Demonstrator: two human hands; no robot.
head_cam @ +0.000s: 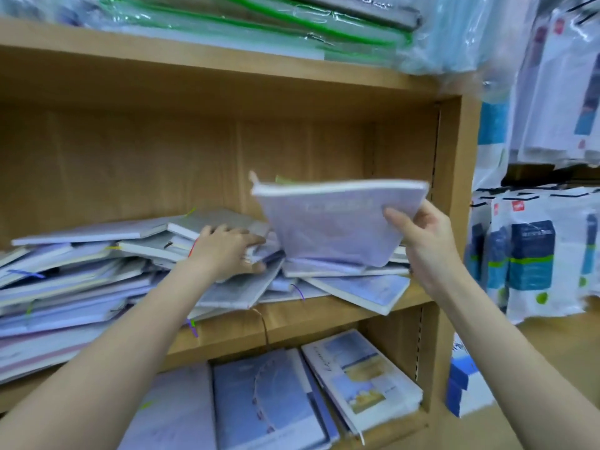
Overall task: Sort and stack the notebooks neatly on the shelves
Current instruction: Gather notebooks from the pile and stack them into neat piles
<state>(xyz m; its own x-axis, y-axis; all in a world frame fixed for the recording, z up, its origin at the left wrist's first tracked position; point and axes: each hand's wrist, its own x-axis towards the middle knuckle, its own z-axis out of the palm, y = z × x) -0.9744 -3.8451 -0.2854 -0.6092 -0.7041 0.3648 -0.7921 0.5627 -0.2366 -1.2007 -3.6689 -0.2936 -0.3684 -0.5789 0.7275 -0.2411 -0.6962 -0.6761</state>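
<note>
On the middle shelf, far left: a sprawling heap of notebooks (81, 280) lay in crooked layers, covers pale lilac and grey, coloured ribbon markers poking out here and there.
Middle shelf: the wooden board (328, 315) carried the whole heap, and some notebooks jutted out past its front edge.
Left hand: the left hand (227, 251) reached into the heap, palm down, fingers curled over the edge of a grey-and-white notebook near the top (what the fingertips did underneath was hidden).
Lower shelf: blue-covered notebooks (266, 401) lay flat side by side, with a white one bearing yellow pictures (360, 375) at their right.
Held notebook: a pale lilac notebook (337, 219) was lifted above the right part of the heap, tilted with its pages edge uppermost, blurred.
Right hand: the right hand (425, 235) clamped that notebook at its right edge, thumb on the near cover and fingers behind it.
Upper shelf: plastic-wrapped folders with green edges (259, 24) were piled on top.
Far right: packaged goods in white and blue wrappers (532, 251) stood beside the bookcase.
</note>
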